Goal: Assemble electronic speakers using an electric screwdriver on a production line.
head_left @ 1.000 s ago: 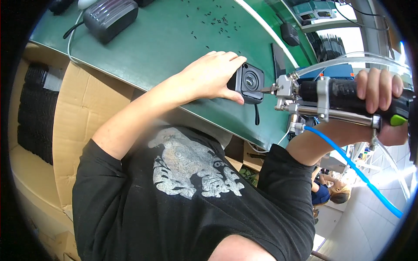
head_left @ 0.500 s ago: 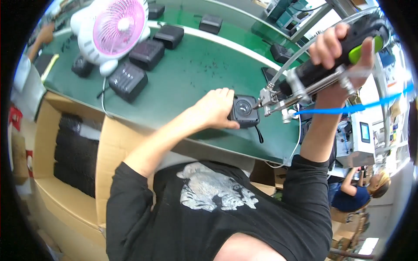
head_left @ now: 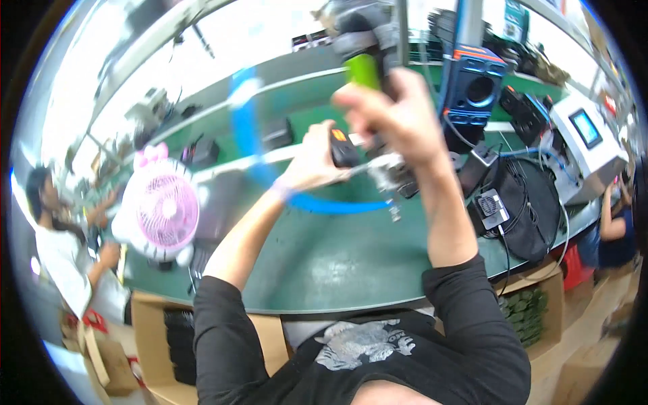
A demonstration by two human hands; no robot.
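My left hand (head_left: 309, 160) is closed round a small black boxy speaker (head_left: 343, 150) with an orange mark on top, over the far side of the green workbench (head_left: 317, 263). Close to its right, my right hand (head_left: 398, 121), smeared by motion, grips a black power screwdriver (head_left: 368, 44) with a green lever. Below that hand hangs the screwdriver's blurred metal feed head (head_left: 391, 175). From it a blue air hose (head_left: 337, 204) loops left, passing in front of my left forearm. Whether the screwdriver's tip touches the speaker I cannot tell.
A pink-and-white fan (head_left: 165, 209) stands on the left. On the right are a blue speaker (head_left: 476, 84), a white machine (head_left: 586, 152) with a screen, and a black bag (head_left: 523, 223) with cables. Cardboard boxes (head_left: 148, 337) sit below the front edge. A person (head_left: 61, 236) works at left.
The view has swung up and right. The speaker, lens-like round face up before, now shows another side and is farther from me. My right hand has moved left with the screwdriver.
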